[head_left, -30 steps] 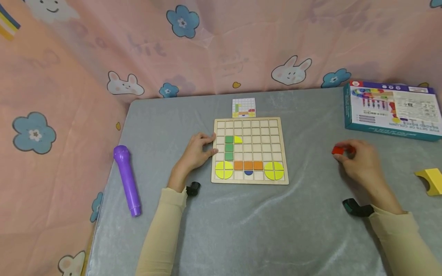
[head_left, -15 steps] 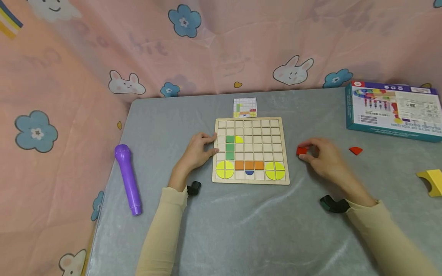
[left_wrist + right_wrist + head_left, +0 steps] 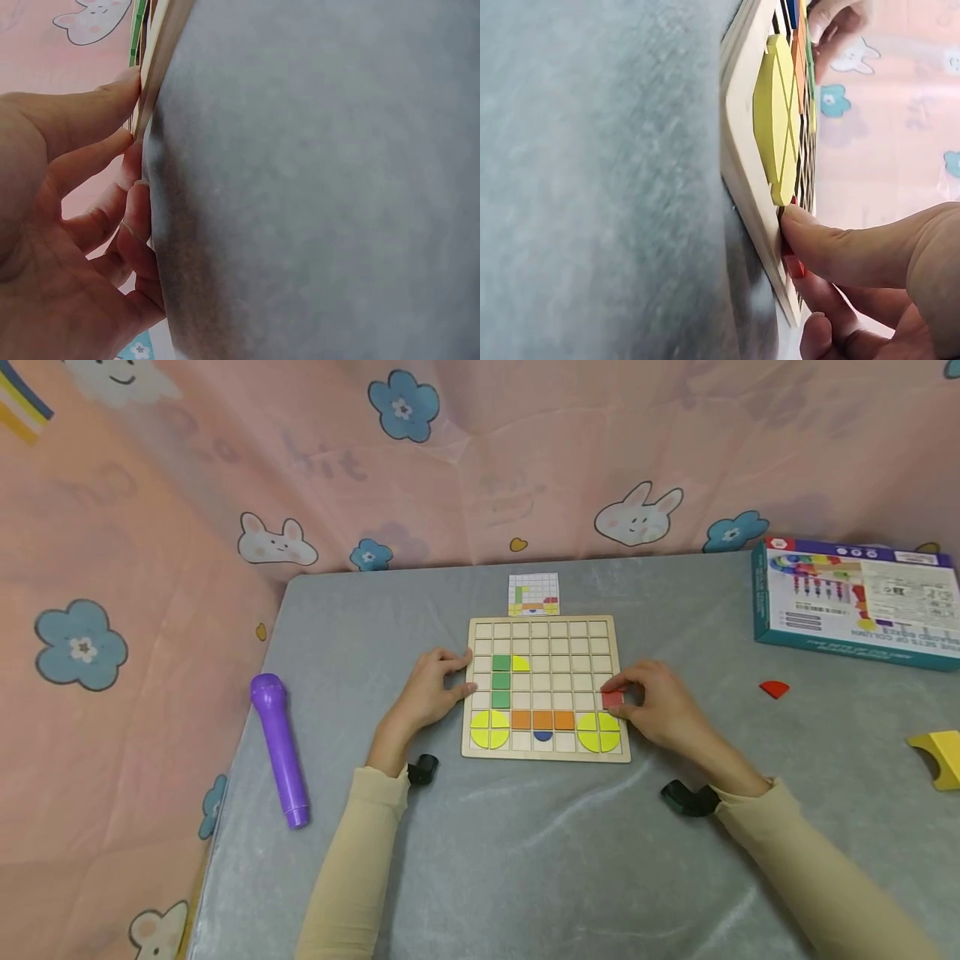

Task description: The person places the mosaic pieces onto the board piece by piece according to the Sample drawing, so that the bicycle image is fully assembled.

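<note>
My right hand (image 3: pixel 663 706) pinches a red square tile (image 3: pixel 611 700) between thumb and fingers. The tile lies at the right side of the wooden grid board (image 3: pixel 551 757), just above a yellow circle of quarter pieces (image 3: pixel 598 732). In the right wrist view the thumb partly covers the red tile (image 3: pixel 795 266). Thumb and fingertips of my left hand (image 3: pixel 429 692) touch the board's left edge, spread apart along it. On the board are green squares (image 3: pixel 501 681), orange squares (image 3: pixel 543 720), a blue half circle (image 3: pixel 543 736), a yellow quarter piece (image 3: pixel 520 664) and a second yellow circle (image 3: pixel 489 729).
A small pattern card (image 3: pixel 534 594) lies behind the board. A red quarter piece (image 3: pixel 775 689) is to the right, with a yellow arch block (image 3: pixel 937 756) beyond. A game box (image 3: pixel 855 602) stands at the back right. A purple toy microphone (image 3: pixel 280 752) lies left.
My right hand has moved left from near the game box to the board's right side with the red tile, leaving the red quarter piece uncovered. My left hand has stayed at the board's edge.
</note>
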Motion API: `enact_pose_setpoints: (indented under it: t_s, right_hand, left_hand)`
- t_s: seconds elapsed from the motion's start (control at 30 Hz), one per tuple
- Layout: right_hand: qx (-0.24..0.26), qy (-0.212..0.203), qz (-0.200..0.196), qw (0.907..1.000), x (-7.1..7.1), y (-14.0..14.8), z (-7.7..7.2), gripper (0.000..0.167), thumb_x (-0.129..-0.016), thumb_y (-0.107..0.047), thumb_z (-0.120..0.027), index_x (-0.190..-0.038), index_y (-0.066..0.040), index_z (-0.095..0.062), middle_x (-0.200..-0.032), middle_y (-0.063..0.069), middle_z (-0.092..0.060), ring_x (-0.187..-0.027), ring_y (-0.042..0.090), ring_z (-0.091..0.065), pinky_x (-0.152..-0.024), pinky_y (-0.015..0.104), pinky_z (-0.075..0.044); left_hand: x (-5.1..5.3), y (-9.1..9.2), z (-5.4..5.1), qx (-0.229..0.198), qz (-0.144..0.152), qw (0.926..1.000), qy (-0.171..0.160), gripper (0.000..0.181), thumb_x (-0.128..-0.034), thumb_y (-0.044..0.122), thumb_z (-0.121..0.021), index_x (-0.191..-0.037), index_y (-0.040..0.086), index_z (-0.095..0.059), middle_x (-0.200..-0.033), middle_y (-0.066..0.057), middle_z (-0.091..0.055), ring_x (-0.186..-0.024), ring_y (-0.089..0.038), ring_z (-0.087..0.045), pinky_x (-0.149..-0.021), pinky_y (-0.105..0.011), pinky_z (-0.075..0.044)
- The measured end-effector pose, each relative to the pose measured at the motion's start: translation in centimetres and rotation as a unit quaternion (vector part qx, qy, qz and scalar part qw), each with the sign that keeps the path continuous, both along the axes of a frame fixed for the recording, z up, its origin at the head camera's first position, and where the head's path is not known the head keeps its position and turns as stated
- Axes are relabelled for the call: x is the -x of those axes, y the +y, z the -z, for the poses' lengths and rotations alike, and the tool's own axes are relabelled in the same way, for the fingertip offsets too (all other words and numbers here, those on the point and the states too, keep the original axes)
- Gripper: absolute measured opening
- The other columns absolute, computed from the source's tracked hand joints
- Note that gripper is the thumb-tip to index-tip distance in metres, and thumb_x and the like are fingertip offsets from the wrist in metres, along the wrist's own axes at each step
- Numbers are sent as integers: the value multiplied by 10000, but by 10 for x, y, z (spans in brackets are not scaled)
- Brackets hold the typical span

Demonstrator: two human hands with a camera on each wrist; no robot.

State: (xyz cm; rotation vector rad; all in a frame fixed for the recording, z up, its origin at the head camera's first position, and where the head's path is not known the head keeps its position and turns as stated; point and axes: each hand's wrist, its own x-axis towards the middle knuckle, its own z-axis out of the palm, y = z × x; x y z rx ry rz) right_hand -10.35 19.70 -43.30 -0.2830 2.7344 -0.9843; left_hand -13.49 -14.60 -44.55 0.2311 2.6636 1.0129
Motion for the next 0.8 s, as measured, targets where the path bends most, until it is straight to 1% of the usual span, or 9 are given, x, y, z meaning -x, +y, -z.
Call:
enact_pose_setpoints:
  t_s: [0.13,0.3,0.37,0.47,0.53,0.6,0.7,0.77,0.8]
  right_hand:
    - [-18,-45,78,10000,1,-4,-1,227,-906,-28,-820,-1126,22,-802,-1104,209,-669,-1072,366,-500,-918,472,-389]
    - [-41,-122,62,9999,5,-7,-4,227,-884,-21,-842,-1107,14,-822,-1023,182,-666,-1007,338,-485,-848,418,-363]
    - [-33,-150,28,9999,7,-7,-4,231,-876,-22,-850,-1103,14,-826,-1011,180,-663,-992,333,-479,-829,404,-352]
    - [8,-192,-24,9998,8,-6,-5,239,-876,-34,-856,-1109,7,-827,-1019,179,-663,-995,331,-484,-835,403,-357]
    - [87,-273,-1,9996,8,-3,-4,246,-897,-38,-838,-1136,12,-815,-1081,194,-670,-1046,349,-492,-896,442,-394]
    - [118,-352,71,9993,8,3,-3,263,-924,-47,-810,-1180,14,-792,-1182,220,-664,-1126,384,-497,-984,516,-422]
    - [82,-391,272,9988,5,19,1,287,-963,-43,-758,-1240,30,-741,-1328,269,-612,-1226,441,-478,-1085,634,-392]
    - [-9,-343,445,9984,3,34,3,298,-974,-47,-740,-1256,43,-712,-1361,295,-577,-1231,463,-473,-1079,660,-387]
    - [-58,-262,525,9983,3,43,5,296,-976,-50,-739,-1252,50,-706,-1345,303,-577,-1201,463,-482,-1046,644,-401]
  left_hand:
    - [0,0,-1,-18,-20,10000,-11,600,-1002,197,-761,-1543,86,-526,-1419,-193,-560,-1333,-362,-475,-1120,-487,-425]
    - [0,0,0,-38,-14,10000,-5,599,-1003,193,-759,-1543,83,-524,-1410,-195,-562,-1331,-364,-478,-1119,-488,-426]
    - [0,0,1,-36,3,10000,8,598,-1005,193,-758,-1542,79,-523,-1405,-198,-563,-1329,-368,-480,-1119,-490,-427]
    - [0,-1,2,-31,36,10000,36,596,-1005,192,-757,-1541,73,-523,-1399,-205,-564,-1324,-374,-484,-1114,-493,-429]
    - [0,0,2,-27,42,10000,49,595,-1004,190,-758,-1538,70,-526,-1403,-208,-563,-1322,-377,-486,-1111,-496,-431]
    - [0,0,1,-19,44,10000,51,595,-1003,191,-758,-1538,70,-526,-1406,-209,-563,-1321,-377,-488,-1109,-497,-432]
    - [0,0,0,-7,43,10000,47,598,-1005,191,-757,-1541,71,-522,-1413,-212,-561,-1323,-376,-488,-1109,-496,-432]
    - [0,0,0,1,54,10000,37,602,-1007,192,-754,-1546,72,-514,-1415,-213,-559,-1323,-374,-486,-1112,-494,-430]
    - [0,0,0,3,58,10000,33,603,-1008,192,-752,-1548,71,-512,-1416,-214,-559,-1324,-374,-486,-1113,-494,-429]
